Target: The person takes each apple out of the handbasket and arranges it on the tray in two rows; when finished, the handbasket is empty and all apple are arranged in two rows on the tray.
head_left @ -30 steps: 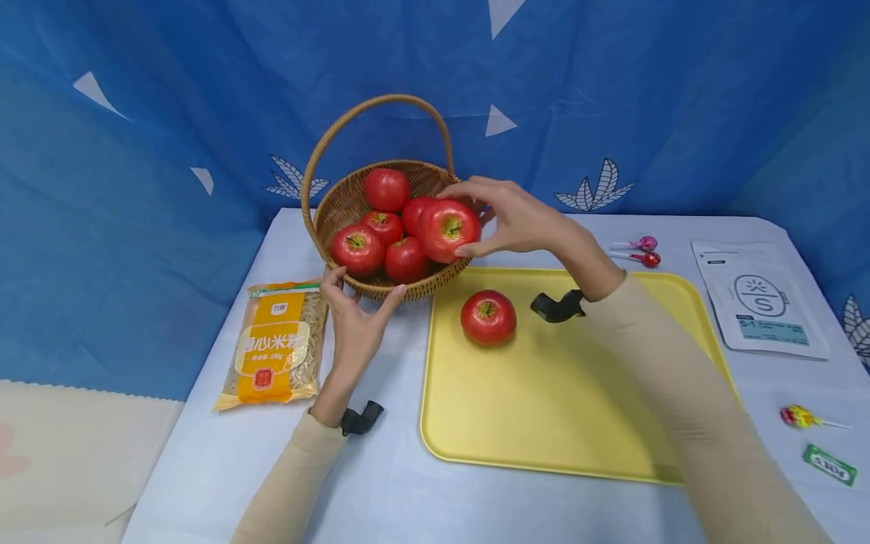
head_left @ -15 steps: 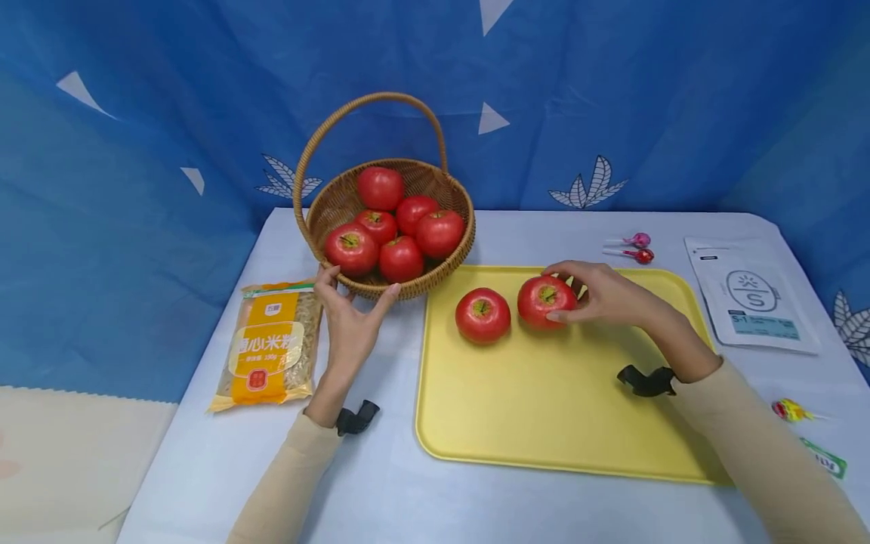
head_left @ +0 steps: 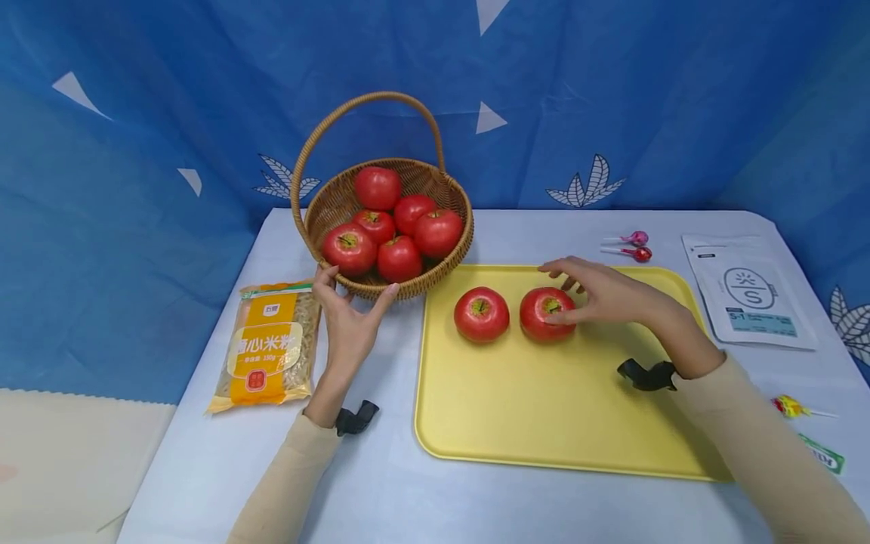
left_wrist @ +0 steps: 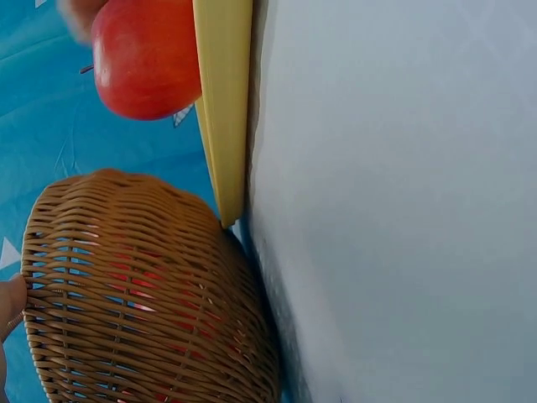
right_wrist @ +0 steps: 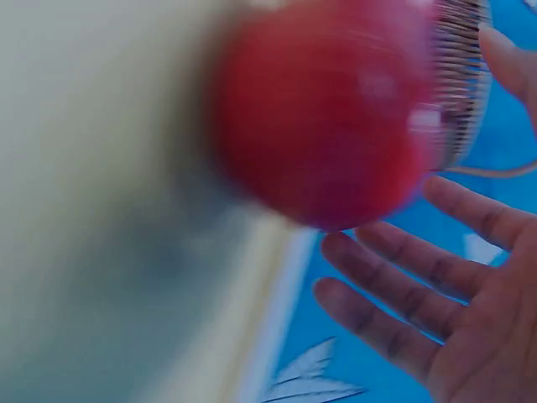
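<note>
A wicker basket (head_left: 435, 281) with a tall handle leans toward me at the table's back, holding several red apples (head_left: 348, 249). At its front rim my left hand (head_left: 350, 332) holds on with thumb and fingers; the left wrist view shows the woven side (left_wrist: 126, 285) and a digit at the rim. Two apples sit side by side on the yellow tray (head_left: 544, 408): a left apple (head_left: 481, 314) and a right apple (head_left: 542, 326). Around the right apple, my right hand (head_left: 605, 295) has its fingers spread and loosened; the right wrist view shows them extended beside the blurred apple (right_wrist: 323, 117).
An orange-labelled food packet (head_left: 268, 344) lies left of the basket. Right of the tray are a white pouch (head_left: 748, 291), a yellow-wrapped lollipop (head_left: 791, 406) and a green packet (head_left: 822, 455). Behind the tray lie a pink lollipop (head_left: 637, 238) and a red lollipop (head_left: 640, 254).
My right hand carried an apple from the basket rightward onto the tray, beside the other apple, then loosened its fingers from it. My left hand stays on the basket rim.
</note>
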Demonstrator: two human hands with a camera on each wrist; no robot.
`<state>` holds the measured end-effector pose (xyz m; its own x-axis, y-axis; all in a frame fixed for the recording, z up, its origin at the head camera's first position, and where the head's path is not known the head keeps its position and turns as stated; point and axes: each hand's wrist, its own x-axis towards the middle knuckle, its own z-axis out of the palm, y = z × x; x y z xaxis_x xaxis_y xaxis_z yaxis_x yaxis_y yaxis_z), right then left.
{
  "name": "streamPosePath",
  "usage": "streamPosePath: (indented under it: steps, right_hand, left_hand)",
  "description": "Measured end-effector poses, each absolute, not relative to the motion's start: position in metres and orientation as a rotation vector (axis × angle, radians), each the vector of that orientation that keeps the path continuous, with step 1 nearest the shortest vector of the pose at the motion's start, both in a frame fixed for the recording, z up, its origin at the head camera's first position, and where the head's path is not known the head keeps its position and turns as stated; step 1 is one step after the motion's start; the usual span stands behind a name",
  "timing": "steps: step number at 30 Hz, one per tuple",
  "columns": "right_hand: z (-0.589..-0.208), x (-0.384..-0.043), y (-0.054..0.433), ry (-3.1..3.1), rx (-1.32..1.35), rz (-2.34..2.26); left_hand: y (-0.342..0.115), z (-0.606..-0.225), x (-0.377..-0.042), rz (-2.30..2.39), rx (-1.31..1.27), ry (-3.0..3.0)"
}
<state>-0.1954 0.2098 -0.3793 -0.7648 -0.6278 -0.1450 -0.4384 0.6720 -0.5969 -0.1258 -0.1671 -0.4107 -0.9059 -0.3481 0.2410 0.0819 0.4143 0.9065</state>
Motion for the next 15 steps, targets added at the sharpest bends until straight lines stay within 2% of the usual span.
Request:
streamPosePath:
  steps: [8, 15]
  right_hand:
    - [-0.328, -0.244, 0.137, 2.610, -1.230, -0.916]
    - [-0.331, -0.287, 0.074, 2.615, -1.267, -0.779]
  left_hand:
    - [-0.167, -0.411, -0.126, -1.508, 0.229, -2.275]
    - [-0.160, -0.396, -0.120, -1.529, 0.220, -2.275]
